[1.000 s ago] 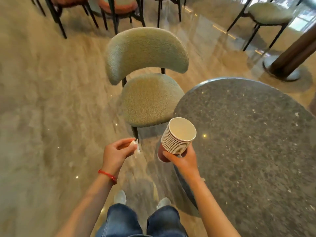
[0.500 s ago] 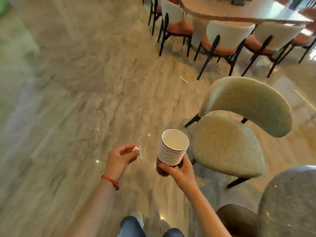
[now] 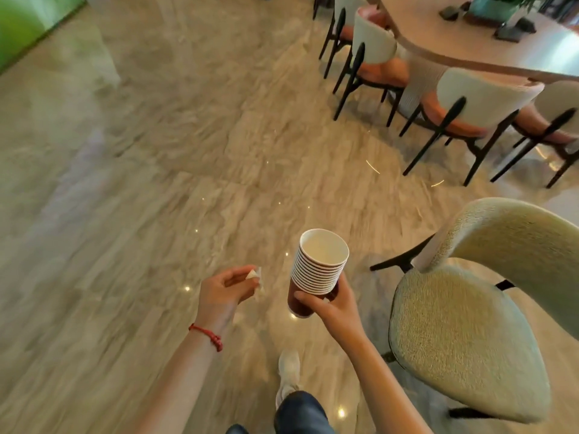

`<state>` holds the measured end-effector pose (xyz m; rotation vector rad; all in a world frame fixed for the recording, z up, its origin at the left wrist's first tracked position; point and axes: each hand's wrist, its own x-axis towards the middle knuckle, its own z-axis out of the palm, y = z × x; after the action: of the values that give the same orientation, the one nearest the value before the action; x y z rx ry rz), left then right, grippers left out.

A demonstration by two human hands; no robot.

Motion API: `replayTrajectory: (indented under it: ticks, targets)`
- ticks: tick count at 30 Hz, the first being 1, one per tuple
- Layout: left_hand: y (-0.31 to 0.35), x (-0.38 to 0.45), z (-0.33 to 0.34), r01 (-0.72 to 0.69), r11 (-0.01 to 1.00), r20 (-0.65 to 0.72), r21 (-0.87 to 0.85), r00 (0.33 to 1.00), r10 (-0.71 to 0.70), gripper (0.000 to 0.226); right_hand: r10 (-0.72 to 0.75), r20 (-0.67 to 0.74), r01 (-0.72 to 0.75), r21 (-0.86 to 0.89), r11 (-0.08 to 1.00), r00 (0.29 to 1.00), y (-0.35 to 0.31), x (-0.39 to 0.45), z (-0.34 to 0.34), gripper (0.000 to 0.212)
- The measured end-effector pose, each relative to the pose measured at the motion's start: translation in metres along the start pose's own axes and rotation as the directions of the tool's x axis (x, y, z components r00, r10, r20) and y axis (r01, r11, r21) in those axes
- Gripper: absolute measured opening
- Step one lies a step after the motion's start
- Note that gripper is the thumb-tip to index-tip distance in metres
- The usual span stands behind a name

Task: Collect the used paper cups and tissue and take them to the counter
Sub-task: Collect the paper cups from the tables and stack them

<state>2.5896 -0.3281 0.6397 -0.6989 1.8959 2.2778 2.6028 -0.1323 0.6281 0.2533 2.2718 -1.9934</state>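
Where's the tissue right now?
In the head view, lower centre: the tissue is pinched in the left hand, just left of the cup stack held by the right hand.

The right hand grips a stack of paper cups above the floor; the left hand pinches a tissue. A pale green chair stands just right.
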Motion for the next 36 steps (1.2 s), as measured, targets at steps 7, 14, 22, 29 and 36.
replayTrajectory:
  ticks: [7,14,22,29,36]
  targets:
    - [0.032,0.119,0.052,-0.027,0.999,-0.005,0.021,1.000,0.027,0.023,-0.011,-0.007,0.012,0.013,1.000,1.000,-0.006,0.137,-0.012,0.052]
    - [0.086,0.233,0.094,-0.010,1.000,-0.087,0.028,0.996,0.013,0.029,-0.015,0.011,0.015,0.039,0.999,1.000,-0.041,0.277,-0.017,0.053]
    - [0.135,0.367,0.107,-0.004,0.999,-0.123,0.052,0.992,0.011,0.026,-0.001,0.068,0.002,-0.011,1.000,0.998,-0.062,0.425,0.015,0.051]
    - [0.201,0.530,0.102,-0.004,1.000,-0.117,0.016,0.993,0.006,0.027,0.004,0.065,-0.004,-0.014,1.000,0.998,-0.097,0.588,0.077,0.052]
    - [0.268,0.673,0.102,-0.028,0.999,-0.134,0.034,0.990,0.033,0.029,0.027,0.088,-0.026,-0.010,1.000,0.996,-0.132,0.728,0.123,0.049]
